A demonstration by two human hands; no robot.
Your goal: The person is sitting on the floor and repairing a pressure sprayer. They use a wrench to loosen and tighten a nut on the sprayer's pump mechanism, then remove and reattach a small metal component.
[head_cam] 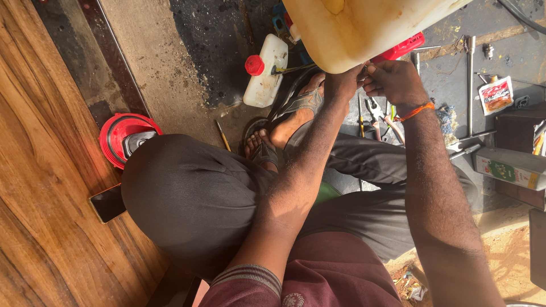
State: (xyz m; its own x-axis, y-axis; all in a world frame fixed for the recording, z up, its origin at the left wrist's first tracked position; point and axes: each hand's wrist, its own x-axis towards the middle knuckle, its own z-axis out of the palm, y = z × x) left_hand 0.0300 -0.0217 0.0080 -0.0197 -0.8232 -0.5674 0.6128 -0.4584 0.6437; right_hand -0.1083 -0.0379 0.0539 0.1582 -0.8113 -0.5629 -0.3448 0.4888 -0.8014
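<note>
A large cream plastic tank (358, 28) stands at the top, its lower edge just above both hands. My left hand (343, 84) is closed against the tank's underside, fingers pinched on something small that I cannot make out. My right hand (394, 79), with an orange thread band on the wrist, meets it fingertip to fingertip at the same spot. What they pinch is hidden between the fingers.
My knees in dark trousers fill the middle, sandalled feet (284, 122) below the tank. A white bottle with a red cap (263, 68) lies left of the feet. A red round lid (126, 138) and a phone (108, 203) lie by the wooden panel. Tools (470, 68), a packet and a box (509, 167) lie right.
</note>
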